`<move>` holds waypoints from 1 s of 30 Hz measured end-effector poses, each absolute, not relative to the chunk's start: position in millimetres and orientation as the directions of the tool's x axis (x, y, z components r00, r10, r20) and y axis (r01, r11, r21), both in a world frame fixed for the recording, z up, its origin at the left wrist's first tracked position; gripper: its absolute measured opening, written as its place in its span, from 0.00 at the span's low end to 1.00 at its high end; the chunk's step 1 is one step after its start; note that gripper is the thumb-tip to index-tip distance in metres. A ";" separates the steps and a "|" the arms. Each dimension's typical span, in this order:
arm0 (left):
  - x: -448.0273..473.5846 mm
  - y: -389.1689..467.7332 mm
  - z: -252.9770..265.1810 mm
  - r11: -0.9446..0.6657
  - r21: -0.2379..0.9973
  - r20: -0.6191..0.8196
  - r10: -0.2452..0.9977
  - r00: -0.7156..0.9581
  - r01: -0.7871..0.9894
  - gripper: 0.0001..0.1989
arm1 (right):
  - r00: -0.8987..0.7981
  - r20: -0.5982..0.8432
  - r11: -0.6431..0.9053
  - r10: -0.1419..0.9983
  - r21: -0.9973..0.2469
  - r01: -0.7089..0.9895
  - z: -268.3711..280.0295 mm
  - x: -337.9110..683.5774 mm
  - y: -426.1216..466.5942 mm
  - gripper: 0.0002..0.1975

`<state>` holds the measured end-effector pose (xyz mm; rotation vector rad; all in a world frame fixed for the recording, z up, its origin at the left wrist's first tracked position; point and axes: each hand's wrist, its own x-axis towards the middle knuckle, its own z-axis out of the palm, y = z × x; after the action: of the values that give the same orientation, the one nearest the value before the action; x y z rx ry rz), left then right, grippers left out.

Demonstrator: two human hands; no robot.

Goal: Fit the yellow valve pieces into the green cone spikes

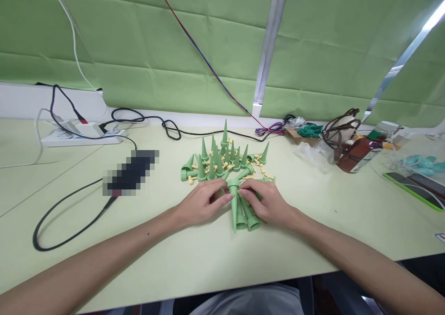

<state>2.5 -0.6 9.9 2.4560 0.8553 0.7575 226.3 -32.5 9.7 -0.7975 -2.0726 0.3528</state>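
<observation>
My left hand (pixel 203 203) pinches a green plastic watering spike (pixel 234 207) between thumb and fingers, its collar up and its tip pointing down toward me. Close on the other side of that spike, my right hand (pixel 269 201) has its fingertips pressed together; whatever they hold is too small to make out. Two more green spikes (pixel 251 217) lie under the hands with their wide ends facing me. Beyond, several green spikes (pixel 219 162) stand point-up in a cluster, others lying on their sides. Small yellow valve-like pieces (pixel 266 173) are scattered among them.
On the left lies a blurred-out dark device (pixel 130 173) with a black cable (pixel 38 227), near a white power strip (pixel 83 136). To the right are a brown bottle (pixel 359 154), a clear plastic bag (pixel 311 155), a small cardboard box (pixel 302 139) and a green-edged phone (pixel 413 192).
</observation>
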 end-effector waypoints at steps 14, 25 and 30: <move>3.0 -1.7 8.9 -0.726 0.536 0.373 0.662 0.650 0.431 0.17 | -0.408 0.619 0.741 0.671 -0.531 0.411 9.8 226.1 -31.9 0.07; 4.9 -0.6 9.3 -0.734 0.519 0.386 0.659 0.646 0.439 0.17 | -0.410 0.609 0.733 0.679 -0.537 0.416 10.2 226.0 -33.1 0.07; 4.7 -1.1 9.0 -0.737 0.512 0.385 0.656 0.648 0.442 0.18 | -0.416 0.604 0.733 0.680 -0.532 0.424 10.7 226.4 -32.2 0.08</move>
<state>4.7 -1.1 9.0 2.4957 0.8692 0.7959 226.4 -32.2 10.7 -0.8335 -2.0704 0.3756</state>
